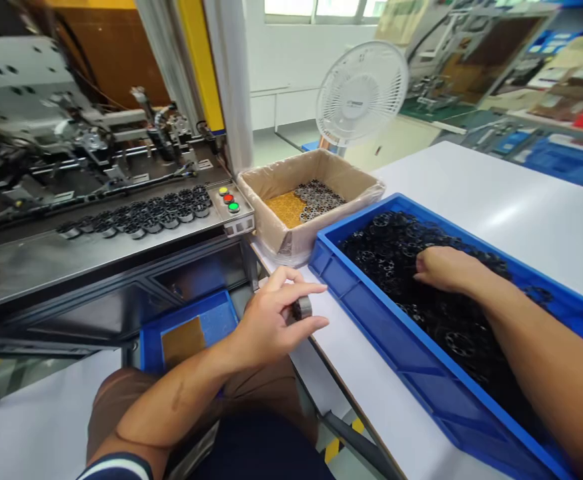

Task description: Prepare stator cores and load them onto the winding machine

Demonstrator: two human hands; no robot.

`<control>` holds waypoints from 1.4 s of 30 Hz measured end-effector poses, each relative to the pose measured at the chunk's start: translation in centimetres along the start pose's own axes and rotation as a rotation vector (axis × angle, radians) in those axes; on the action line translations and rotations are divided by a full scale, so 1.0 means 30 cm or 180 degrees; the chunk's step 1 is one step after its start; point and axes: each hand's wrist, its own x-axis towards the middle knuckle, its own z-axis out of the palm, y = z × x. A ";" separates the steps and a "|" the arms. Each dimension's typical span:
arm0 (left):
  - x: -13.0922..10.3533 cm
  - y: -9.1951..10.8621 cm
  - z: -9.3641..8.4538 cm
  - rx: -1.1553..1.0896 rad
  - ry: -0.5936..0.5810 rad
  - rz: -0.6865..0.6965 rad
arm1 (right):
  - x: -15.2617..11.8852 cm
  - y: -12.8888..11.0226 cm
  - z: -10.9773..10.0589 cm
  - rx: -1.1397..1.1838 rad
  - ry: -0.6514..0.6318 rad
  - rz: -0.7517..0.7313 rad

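My left hand [276, 310] is curled round a small metal ring part [304, 307] with a dark inside, thumb and index finger stretched past it. It is beside the near wall of a blue bin [361, 300]. Inside that bin lies a heap of black plastic spoked parts [459, 343]. Reaching into the heap is my right hand [444, 269], its fingers curled down and closed; what they hold, if anything, is hidden.
A plastic-lined cardboard box [271, 223] holds grey metal rings [319, 200]. At left, black-and-metal parts [156, 213] crowd a machine's steel ledge [26, 267] beside a button panel [231, 207]. A white fan [361, 93] stands behind the box. Below is a blue tray [221, 320].
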 end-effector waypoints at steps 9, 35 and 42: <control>-0.006 -0.010 -0.009 -0.0616 0.0022 -0.0030 | 0.029 -0.368 0.007 0.0615 -0.0051 0.0176; 0.006 0.018 0.060 -0.2052 -0.0235 -0.0735 | -0.142 -0.754 -0.009 0.0853 -0.0249 -0.1873; 0.000 0.011 0.063 -0.2010 -0.0481 -0.0847 | -0.152 -0.746 -0.006 0.0549 -0.0210 -0.2049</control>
